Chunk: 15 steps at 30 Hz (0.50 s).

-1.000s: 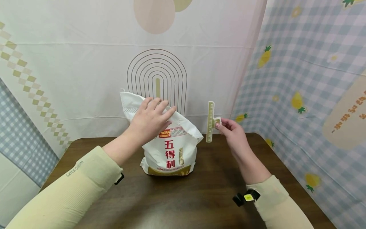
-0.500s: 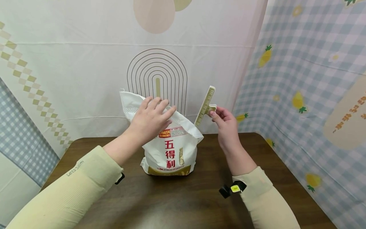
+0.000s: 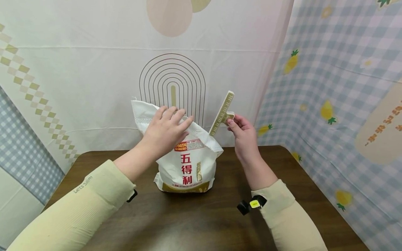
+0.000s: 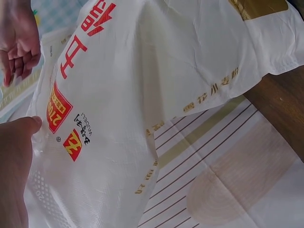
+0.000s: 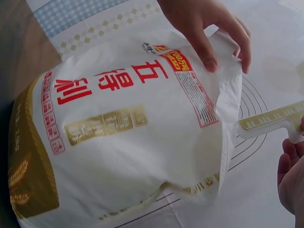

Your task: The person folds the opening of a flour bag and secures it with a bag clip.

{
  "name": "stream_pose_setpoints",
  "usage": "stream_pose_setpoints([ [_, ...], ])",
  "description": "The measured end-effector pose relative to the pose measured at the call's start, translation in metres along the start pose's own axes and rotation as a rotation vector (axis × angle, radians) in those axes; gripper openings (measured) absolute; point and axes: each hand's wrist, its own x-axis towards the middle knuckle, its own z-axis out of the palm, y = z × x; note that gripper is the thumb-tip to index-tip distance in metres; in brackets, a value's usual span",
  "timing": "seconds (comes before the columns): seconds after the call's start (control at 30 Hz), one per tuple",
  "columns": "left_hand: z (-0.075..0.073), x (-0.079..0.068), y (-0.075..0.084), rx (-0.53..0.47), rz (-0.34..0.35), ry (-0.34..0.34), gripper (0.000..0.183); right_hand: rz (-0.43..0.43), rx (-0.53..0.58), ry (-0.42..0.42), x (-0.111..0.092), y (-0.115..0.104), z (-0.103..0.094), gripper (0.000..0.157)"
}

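Note:
A white flour bag (image 3: 188,165) with red and gold print stands upright on the brown table (image 3: 194,223). My left hand (image 3: 168,130) pinches its folded top edge, the thumb (image 5: 209,61) on the printed front and the other fingers over the far side. Thumb and fingers of my right hand (image 3: 245,136) pinch the handle of a long green-and-white bag clip (image 3: 221,113). The clip tilts, its lower end right by the top edge on the bag's right side. In the right wrist view that end of the clip (image 5: 270,118) lies close to the edge; contact is hard to tell.
A white patterned cloth (image 3: 94,80) hangs behind the table, and a blue checked cloth (image 3: 339,115) with pineapples hangs on the right. Both wrists wear black straps; a small black device (image 3: 248,206) sits at the right one.
My right hand has moved left and up with the bag clip, which has gone from upright to tilted and come near the bag's top edge. The left hand and bag stay in place.

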Motion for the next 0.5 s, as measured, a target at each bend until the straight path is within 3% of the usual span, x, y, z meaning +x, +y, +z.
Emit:
stream_pose_setpoints([
  [0.27,0.000,0.000,0.003,-0.037,-0.027,0.008,0.044,0.002,0.117,-0.007,0.000,-0.002,0.012,0.024],
  [0.5,0.000,0.001,0.004,-0.050,-0.048,-0.010,0.044,-0.019,0.127,-0.010,0.000,-0.001,0.017,0.026],
])
